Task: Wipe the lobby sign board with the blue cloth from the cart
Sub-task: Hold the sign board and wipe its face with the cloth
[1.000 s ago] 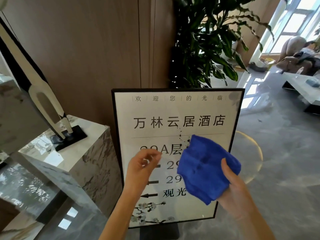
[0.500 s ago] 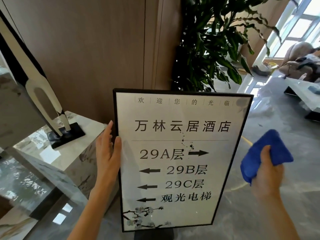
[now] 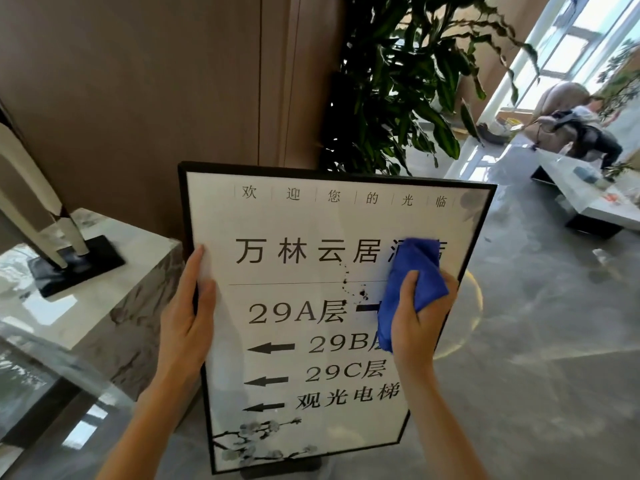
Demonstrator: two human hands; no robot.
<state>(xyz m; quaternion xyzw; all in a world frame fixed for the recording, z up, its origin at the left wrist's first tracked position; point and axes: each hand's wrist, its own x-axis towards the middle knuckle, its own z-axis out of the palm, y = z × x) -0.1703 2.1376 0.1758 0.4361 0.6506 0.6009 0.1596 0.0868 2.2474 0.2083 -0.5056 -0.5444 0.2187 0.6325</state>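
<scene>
Beside a brown wood-panelled lobby wall (image 3: pixel 138 98), a person wipes the black-framed white sign board printed with floor directions (image 3: pixel 311 341). The right hand (image 3: pixel 419 323) has its grip pinching the bunched blue cloth (image 3: pixel 412 271) and pressing it against the board's right half, over the last characters of the large title line. The left hand (image 3: pixel 188 327) lies along the frame's left edge, fingers spread flat on the face, apparently steadying the board on its stand. The wiping step looks freshly under way: most of the white face around the cloth has yet to be covered, so the next stroke likely calls for firm, even pressure across and down while the left hand holds the frame against tipping. Just left of the board stands a white marble plinth (image 3: pixel 114 271) carrying a pale sculpture on a black base (image 3: pixel 62 251); a tall green-leaved plant (image 3: pixel 398 81) rises behind the top edge. Neither blocks the cloth's path. A low white table (image 3: pixel 595 202) sits well apart on the grey floor.
</scene>
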